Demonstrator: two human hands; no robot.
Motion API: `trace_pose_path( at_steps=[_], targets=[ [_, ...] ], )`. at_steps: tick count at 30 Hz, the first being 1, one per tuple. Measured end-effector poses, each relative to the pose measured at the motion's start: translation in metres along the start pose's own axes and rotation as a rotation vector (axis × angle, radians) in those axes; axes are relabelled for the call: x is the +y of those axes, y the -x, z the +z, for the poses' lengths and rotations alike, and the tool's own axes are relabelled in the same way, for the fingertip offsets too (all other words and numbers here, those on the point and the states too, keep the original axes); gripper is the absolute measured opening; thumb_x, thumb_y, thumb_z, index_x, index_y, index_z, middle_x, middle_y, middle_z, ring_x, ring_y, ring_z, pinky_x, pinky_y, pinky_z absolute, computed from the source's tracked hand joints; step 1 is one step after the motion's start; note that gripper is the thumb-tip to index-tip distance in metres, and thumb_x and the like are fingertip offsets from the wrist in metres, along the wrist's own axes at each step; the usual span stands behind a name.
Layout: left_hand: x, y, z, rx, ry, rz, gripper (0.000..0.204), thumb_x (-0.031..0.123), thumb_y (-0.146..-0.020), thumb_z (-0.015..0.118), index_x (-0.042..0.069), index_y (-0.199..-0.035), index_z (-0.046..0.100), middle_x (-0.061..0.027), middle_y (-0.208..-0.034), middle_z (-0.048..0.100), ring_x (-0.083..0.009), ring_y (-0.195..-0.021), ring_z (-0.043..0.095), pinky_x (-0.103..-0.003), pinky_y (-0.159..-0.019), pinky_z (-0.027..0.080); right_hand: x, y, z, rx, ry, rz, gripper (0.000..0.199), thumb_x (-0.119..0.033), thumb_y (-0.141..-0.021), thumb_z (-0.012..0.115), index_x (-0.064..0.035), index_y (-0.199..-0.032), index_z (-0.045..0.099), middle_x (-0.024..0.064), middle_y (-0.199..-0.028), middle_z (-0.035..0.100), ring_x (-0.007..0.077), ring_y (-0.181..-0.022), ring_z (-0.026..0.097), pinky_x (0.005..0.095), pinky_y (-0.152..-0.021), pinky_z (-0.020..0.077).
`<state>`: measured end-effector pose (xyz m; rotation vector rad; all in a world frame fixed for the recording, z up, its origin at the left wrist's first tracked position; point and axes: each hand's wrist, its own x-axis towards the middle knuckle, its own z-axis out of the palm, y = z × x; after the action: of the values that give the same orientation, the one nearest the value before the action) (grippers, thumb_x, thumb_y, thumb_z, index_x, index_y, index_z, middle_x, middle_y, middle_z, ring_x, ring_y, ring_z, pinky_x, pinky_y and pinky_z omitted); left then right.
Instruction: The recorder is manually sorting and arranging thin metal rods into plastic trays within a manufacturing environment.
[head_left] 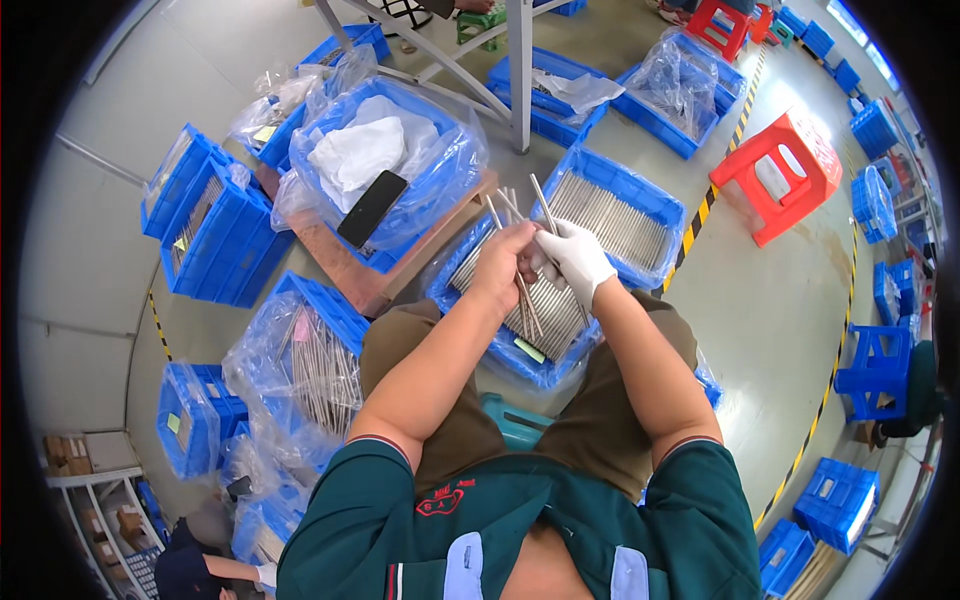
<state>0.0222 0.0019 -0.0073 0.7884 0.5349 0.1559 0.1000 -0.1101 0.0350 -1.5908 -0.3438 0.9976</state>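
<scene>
My left hand (500, 265), bare, is closed around several thin metal rods (529, 308) that stick out above and below it at a slant. Beside it, almost touching, my right hand (580, 262) wears a white glove and grips a metal rod (543, 202) that points up and away. Its fingertips are partly hidden behind the rods and the left hand. Below both hands sits a plastic-lined blue crate (548, 376) with many similar rods laid side by side and a yellow-green label at its near end. Just beyond stands another blue crate (668, 200) full of rods in a row.
At left, a lined blue crate (440, 215) with white cloth and a black phone (372, 208) rests on a wooden pallet (345, 270). A bagged bundle of rods (318, 370) lies nearer. A red stool (775, 175) stands right; a table leg (520, 80) rises ahead.
</scene>
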Motion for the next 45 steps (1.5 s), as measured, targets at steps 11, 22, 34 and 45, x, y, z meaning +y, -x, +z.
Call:
trace_pose_path(
  at_steps=[11,22,34,45],
  targets=[
    [0.007,-0.009,-0.013,-0.025,0.084,-0.062,0.031,0.035,-0.092,0.053,0.005,-0.098,0.058,0.0027,-0.065,0.044,-0.0066,-0.051,0.039,-0.023,-0.045,0.034,0.017,0.011,-0.008,-0.021,-0.068,0.111,0.019,-0.020,-0.090,0.053,-0.0022,-0.092,0.058,0.0002,-0.062,0.049,0.0056,-0.041,0.039,0.0199,-0.036,0.0271],
    [-0.004,0.007,0.015,-0.227,-0.014,-0.090,0.020,0.028,-0.092,0.054,0.011,-0.097,0.062,0.0039,-0.065,0.048,-0.0047,-0.050,0.036,-0.019,-0.044,0.031,0.021,0.011,-0.009,0.059,-0.326,-0.011,0.021,-0.025,-0.091,0.054,-0.0057,-0.083,0.055,0.0011,-0.059,0.051,0.0060,-0.039,0.040,0.0208,-0.035,0.0266],
    [0.000,0.010,0.005,-0.417,-0.178,-0.229,0.026,0.030,-0.093,0.051,0.006,-0.086,0.057,0.0031,-0.067,0.047,-0.0050,-0.052,0.041,-0.020,-0.047,0.036,-0.005,0.001,-0.044,-0.012,-0.369,-0.022,0.029,-0.032,-0.089,0.058,-0.0033,-0.087,0.060,-0.0049,-0.053,0.039,0.0049,-0.040,0.030,0.0210,-0.037,0.0207],
    [-0.008,0.026,0.004,-0.599,-0.064,-0.423,0.026,0.030,-0.092,0.054,0.004,-0.091,0.056,-0.0017,-0.077,0.050,-0.0100,-0.063,0.045,-0.024,-0.054,0.040,-0.005,-0.031,-0.096,0.490,-0.505,-0.280,0.026,-0.031,-0.085,0.061,-0.0089,-0.072,0.055,-0.0018,-0.055,0.041,0.0095,-0.045,0.038,0.0254,-0.042,0.0277]
  ],
)
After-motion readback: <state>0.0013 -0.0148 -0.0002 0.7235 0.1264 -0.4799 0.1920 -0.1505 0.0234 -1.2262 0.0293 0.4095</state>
